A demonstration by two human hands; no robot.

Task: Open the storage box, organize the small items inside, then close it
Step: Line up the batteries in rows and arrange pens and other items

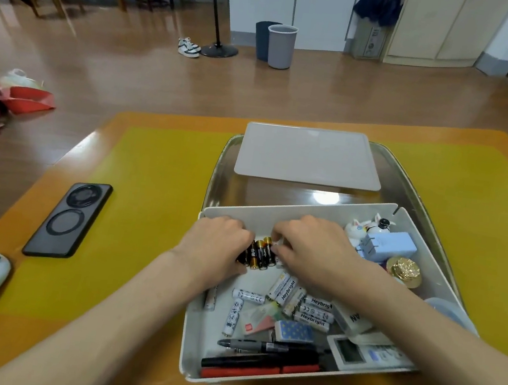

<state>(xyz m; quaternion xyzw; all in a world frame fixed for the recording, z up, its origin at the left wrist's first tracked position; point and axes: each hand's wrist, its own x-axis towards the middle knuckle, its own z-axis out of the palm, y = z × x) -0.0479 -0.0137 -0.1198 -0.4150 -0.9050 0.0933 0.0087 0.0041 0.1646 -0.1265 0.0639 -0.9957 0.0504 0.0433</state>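
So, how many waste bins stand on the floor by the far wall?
2. A dark blue bin stands behind and left of a grey bin, touching or nearly so, beside the black stand base.

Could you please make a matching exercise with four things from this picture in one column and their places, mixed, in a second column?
Things:
1. black and gold batteries
2. lid
3. phone
4. black marker

Places:
A. on the yellow mat, left of the storage box
B. between the left hand and right hand
C. near the front of the box, lying crosswise
D. flat on the metal tray, behind the box

Pairs: 1-B, 2-D, 3-A, 4-C
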